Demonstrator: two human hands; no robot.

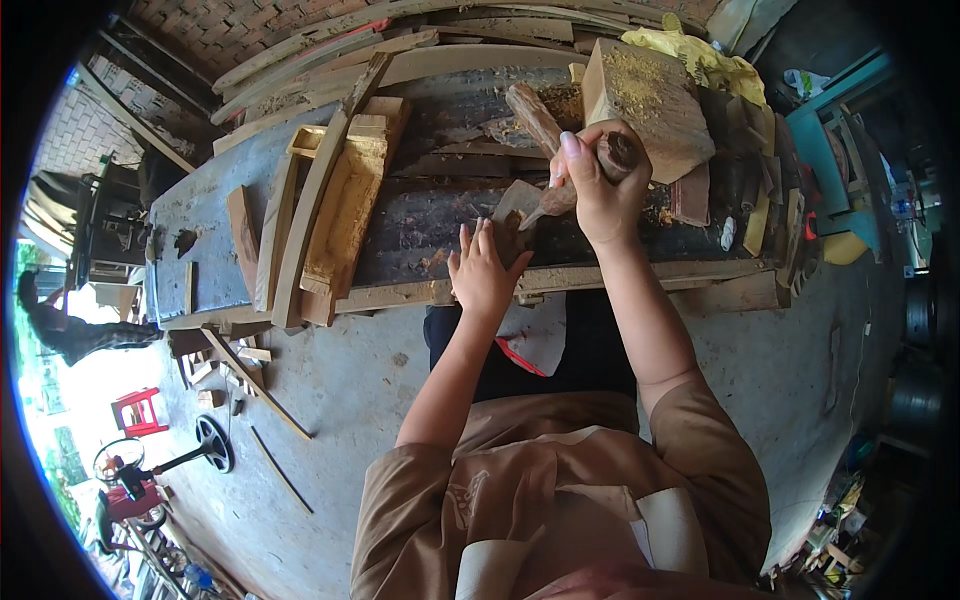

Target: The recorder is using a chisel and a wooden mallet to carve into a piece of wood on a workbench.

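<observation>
My right hand [607, 200] is closed around a wooden-handled chisel [557, 200], its metal tip angled down at a small, flat wooden piece [512, 203] on the dark, worn bench [400, 230]. My left hand [482, 273] rests at that piece with fingers spread and thumb against its lower edge. Behind my right thumb is a thick, rough wooden stick [527, 110]; whether it touches the hand I cannot tell. A large wooden block [645, 100] with yellow shavings stands just beyond my right hand.
Hollowed yellowish wood [335, 230] and long boards [295, 240] lie left on the bench. A yellow bag [665, 45] and teal frame [830, 120] are at upper right. A person [60, 320] is at far left, near a red stool [140, 410]. Offcuts [255, 380] lie on the floor.
</observation>
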